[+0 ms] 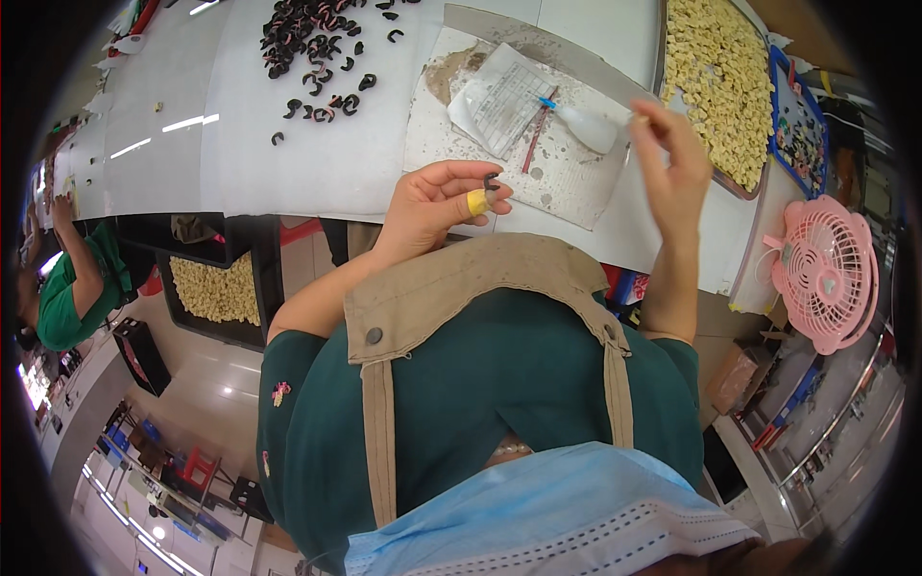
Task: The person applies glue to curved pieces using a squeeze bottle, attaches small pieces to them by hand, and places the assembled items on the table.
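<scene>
From my distant seat I see, at left, a heap (286, 40) of dark, pink-streaked curls; a brushing forearm could scatter its strays across the smooth white table (336, 182). My left hand (430, 199), one digit banded in yellow, has thumb and fingers closed on one dark curl (492, 180), held near the table's edge; so small and curved a piece could twist or drop if that fingertip grip loosens. Beyond lies a stained, flat card tray (442, 144) with creased paper (497, 94), a thin reddish stick (534, 142) and a soft, cloudy bottle (588, 131), blue-tipped, which a careless right hand (676, 158) beside it might knock. Those fingers are bent, tips near the thumb; I cannot tell whether they pinch anything. Farther right, chunky pale bits (715, 82) could spill if the metal-rimmed pan were bumped, and the ribbed pink fan (826, 274), if running, might lift the paper.
</scene>
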Demonstrator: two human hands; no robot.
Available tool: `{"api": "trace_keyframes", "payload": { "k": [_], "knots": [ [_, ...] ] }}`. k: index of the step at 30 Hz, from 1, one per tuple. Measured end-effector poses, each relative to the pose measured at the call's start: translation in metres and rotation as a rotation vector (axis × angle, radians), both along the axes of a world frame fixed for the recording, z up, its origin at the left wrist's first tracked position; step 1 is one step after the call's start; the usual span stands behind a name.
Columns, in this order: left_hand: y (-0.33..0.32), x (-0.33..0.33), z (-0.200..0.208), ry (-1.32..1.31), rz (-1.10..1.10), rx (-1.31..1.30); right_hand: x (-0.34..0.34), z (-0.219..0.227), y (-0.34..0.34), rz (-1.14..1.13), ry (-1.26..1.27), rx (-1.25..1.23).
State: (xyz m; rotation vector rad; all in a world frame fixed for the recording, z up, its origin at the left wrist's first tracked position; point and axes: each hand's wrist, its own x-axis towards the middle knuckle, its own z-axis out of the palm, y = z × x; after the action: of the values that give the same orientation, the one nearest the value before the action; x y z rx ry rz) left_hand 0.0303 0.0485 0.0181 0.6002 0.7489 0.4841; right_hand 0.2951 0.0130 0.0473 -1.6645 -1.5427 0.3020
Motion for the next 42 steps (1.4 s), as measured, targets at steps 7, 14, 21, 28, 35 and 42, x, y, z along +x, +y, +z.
{"api": "trace_keyframes", "payload": {
  "k": [7, 14, 21, 28, 35, 42],
  "knots": [
    [0.004, -0.002, -0.002, -0.081, -0.049, -0.079, -0.068, -0.002, -0.013, 0.352, 0.035, 0.048],
    [0.001, -0.003, -0.009, -0.125, -0.066, -0.088, -0.078, -0.009, -0.003, 0.427, -0.078, 0.123],
    [0.008, -0.005, -0.013, -0.101, -0.212, 0.074, -0.074, -0.008, -0.008, 0.486, -0.013, 0.075],
    [0.018, 0.002, -0.009, -0.191, -0.408, 0.132, -0.071, 0.0, -0.01, 0.563, 0.136, -0.015],
    [0.01, 0.009, -0.003, -0.239, -0.385, 0.143, -0.064, -0.001, -0.013, 0.672, 0.486, -0.181],
    [0.01, 0.004, 0.0, -0.271, -0.368, 0.107, -0.07, 0.002, -0.01, 0.65, 0.402, -0.123]
  ]
}}
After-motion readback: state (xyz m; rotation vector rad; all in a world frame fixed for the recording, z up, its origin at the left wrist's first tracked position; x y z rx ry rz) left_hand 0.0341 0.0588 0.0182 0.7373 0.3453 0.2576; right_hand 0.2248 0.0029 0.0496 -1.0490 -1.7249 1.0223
